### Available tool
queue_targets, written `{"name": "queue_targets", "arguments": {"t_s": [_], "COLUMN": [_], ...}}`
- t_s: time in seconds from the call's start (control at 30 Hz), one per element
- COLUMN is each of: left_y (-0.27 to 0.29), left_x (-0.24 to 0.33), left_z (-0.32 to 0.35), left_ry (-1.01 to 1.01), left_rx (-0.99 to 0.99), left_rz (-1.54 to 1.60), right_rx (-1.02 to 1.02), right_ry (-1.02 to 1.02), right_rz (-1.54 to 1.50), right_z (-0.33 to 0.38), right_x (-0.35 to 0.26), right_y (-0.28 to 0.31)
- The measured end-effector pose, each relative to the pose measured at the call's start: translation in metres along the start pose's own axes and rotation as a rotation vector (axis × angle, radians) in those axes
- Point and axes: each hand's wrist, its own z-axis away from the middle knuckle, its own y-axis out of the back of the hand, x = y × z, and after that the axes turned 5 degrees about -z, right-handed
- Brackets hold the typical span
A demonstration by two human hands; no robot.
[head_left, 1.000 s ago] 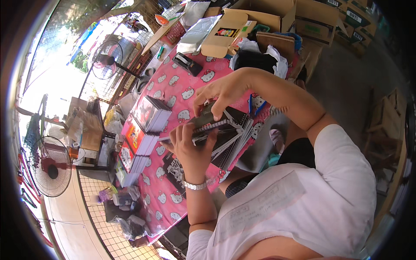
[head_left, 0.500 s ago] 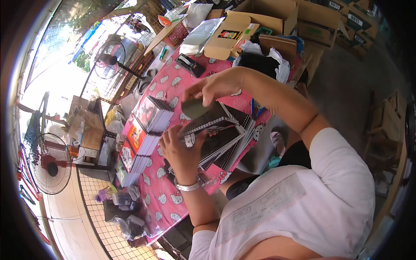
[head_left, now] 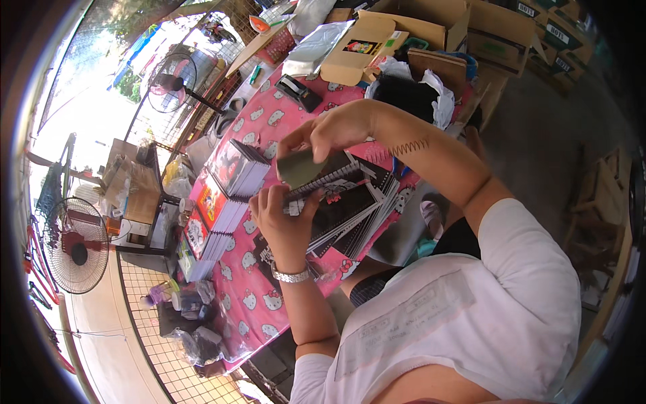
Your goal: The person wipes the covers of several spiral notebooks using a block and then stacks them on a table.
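My left hand (head_left: 279, 215) grips the edge of a black-covered notebook (head_left: 336, 202), its thumb on the cover and its fingers by the punched spine. A dark wire coil (head_left: 409, 147) runs along that spine, and its loose end sticks out in front of my right forearm. My right hand (head_left: 333, 138) is closed around a smooth olive-green flat piece (head_left: 299, 168), held against the coiled edge. Exactly what this piece is, I cannot tell. Under the notebook lie several more dark notebooks or page stacks (head_left: 367, 225), fanned out.
Stacks of spiral notebooks (head_left: 229, 215) stand left on the pink patterned tablecloth (head_left: 249, 313). A black tape dispenser (head_left: 299, 93), an open cardboard box (head_left: 356, 50) and a black bundle in white plastic (head_left: 404, 97) lie at the far side. Fans (head_left: 77, 252) stand at left.
The olive-green piece has tilted and shifted slightly left with my right hand. The coil's loose end now shows clearly by my right forearm. My left hand keeps its grip.
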Motion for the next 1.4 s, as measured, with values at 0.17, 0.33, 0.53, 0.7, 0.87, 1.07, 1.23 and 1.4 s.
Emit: {"name": "queue_targets", "arguments": {"t_s": [0.17, 0.33, 0.53, 0.7, 0.87, 1.07, 1.23, 1.4], "left_y": [-0.003, 0.000, -0.007, -0.010, -0.009, -0.011, -0.014, -0.018], "left_x": [0.003, 0.002, -0.056, -0.047, -0.051, -0.048, -0.044, -0.049], "left_z": [-0.006, -0.009, 0.006, 0.005, 0.002, 0.001, -0.001, 0.004], "left_ry": [0.025, 0.094, 0.231, 0.391, 0.448, 0.409, 0.376, 0.383], "left_rx": [-0.024, -0.048, -0.133, -0.137, -0.231, -0.230, -0.236, -0.191], "left_rz": [0.021, 0.113, 0.357, 0.740, 0.757, 0.854, 0.929, 0.966], "right_rx": [0.187, 0.236, 0.158, 0.058, 0.109, 0.005, 0.157, 0.100], "right_ry": [-0.079, -0.212, -0.189, 0.091, -0.078, 0.092, -0.158, -0.034], "right_rz": [0.294, 0.339, 0.337, -0.449, 0.179, -0.305, 0.624, 0.247], "right_z": [0.002, 0.000, -0.018, -0.014, -0.016, -0.012, -0.017, -0.023], "right_x": [-0.004, 0.004, 0.010, 0.016, 0.018, 0.014, 0.005, 0.010], "right_y": [0.007, 0.013, 0.019, 0.019, 0.023, 0.022, 0.023, 0.023]}}
